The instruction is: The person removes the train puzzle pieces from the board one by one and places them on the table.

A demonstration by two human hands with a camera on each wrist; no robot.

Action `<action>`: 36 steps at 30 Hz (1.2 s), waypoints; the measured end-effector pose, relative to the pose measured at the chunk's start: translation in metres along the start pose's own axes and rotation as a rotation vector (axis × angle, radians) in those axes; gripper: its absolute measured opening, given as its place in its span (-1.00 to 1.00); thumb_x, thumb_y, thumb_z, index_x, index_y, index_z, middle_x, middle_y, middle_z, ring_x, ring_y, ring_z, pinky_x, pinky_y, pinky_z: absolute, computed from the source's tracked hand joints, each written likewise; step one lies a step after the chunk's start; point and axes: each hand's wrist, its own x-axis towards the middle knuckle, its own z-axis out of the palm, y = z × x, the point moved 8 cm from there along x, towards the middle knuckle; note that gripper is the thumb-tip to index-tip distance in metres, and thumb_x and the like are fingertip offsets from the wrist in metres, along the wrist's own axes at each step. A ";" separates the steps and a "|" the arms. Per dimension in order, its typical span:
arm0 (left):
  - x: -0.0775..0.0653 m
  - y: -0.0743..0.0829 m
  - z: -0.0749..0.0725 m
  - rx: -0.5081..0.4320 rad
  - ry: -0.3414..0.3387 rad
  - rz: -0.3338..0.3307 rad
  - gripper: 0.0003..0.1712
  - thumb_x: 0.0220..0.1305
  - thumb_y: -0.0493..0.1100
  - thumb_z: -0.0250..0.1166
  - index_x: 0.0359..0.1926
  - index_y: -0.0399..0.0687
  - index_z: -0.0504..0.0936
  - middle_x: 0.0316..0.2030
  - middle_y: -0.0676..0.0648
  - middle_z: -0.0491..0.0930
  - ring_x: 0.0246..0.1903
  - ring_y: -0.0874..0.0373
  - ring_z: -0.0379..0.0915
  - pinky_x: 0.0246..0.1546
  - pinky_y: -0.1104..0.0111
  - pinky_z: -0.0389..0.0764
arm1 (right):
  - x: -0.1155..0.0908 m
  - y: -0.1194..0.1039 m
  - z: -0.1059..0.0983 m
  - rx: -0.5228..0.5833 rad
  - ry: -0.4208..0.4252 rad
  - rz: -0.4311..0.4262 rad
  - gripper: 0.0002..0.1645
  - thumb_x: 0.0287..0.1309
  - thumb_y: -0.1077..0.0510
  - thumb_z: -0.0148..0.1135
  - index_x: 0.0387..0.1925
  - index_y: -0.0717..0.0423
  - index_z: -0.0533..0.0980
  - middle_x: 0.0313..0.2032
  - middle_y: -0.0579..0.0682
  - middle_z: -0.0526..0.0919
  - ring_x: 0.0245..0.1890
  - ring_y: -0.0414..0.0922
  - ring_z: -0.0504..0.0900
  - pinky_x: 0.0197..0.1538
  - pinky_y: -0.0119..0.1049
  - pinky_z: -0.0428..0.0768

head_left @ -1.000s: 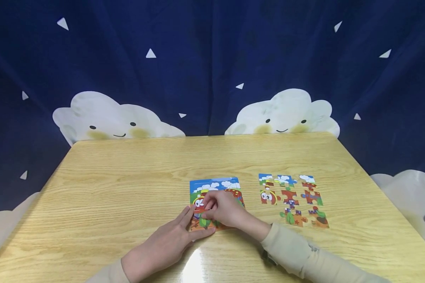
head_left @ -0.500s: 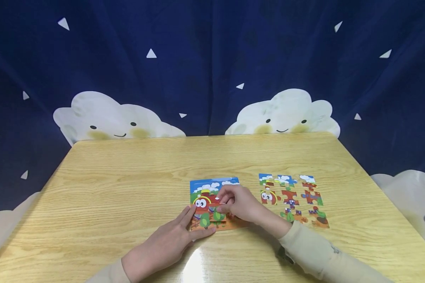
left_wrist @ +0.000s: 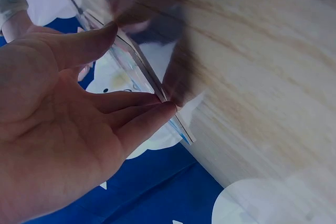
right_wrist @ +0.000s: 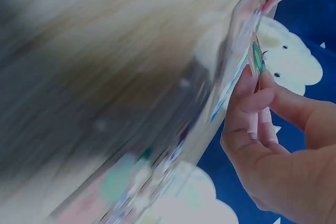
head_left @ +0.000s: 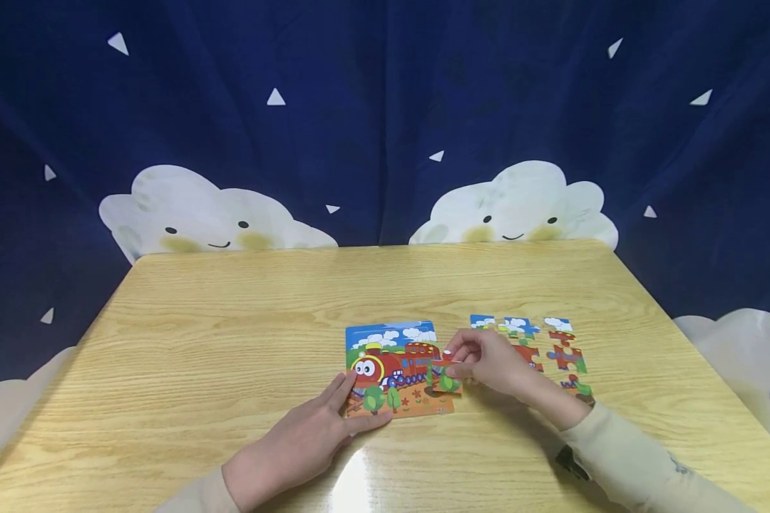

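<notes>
A square picture board [head_left: 417, 407] printed with a red train lies on the table. My left hand [head_left: 304, 438] rests at its lower-left corner, thumb along the front edge and fingers along the left edge. In the left wrist view, the fingers of the left hand [left_wrist: 79, 108] touch the board's rim. Just right of the board, my right hand [head_left: 500, 363] pinches a jigsaw piece [head_left: 448, 385] showing a green bush on orange ground. The piece overlaps the board's right side. In the right wrist view, thumb and fingertips grip the jigsaw piece [right_wrist: 257, 57] near the board's edge.
To the right, several loose jigsaw pieces [head_left: 566, 358] lie in rough rows, partly hidden by my right hand and forearm. The wooden table [head_left: 231, 313] runs back to a dark blue curtain [head_left: 334, 107] with white clouds.
My right hand has moved right with the jigsaw piece, from over the board's middle to its right edge, uncovering the train picture. My left hand stays at the corner.
</notes>
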 end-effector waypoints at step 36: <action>0.001 0.001 -0.001 0.030 -0.007 0.000 -0.35 0.27 -0.33 0.25 0.31 0.37 0.51 0.29 -0.55 0.23 0.30 -0.33 0.22 -0.13 0.13 0.65 | -0.032 0.030 -0.045 -0.432 0.196 -0.061 -0.71 -0.18 0.21 0.60 -0.43 0.07 0.59 -0.56 -0.19 0.54 -0.56 -0.25 0.45 -0.47 -0.39 0.40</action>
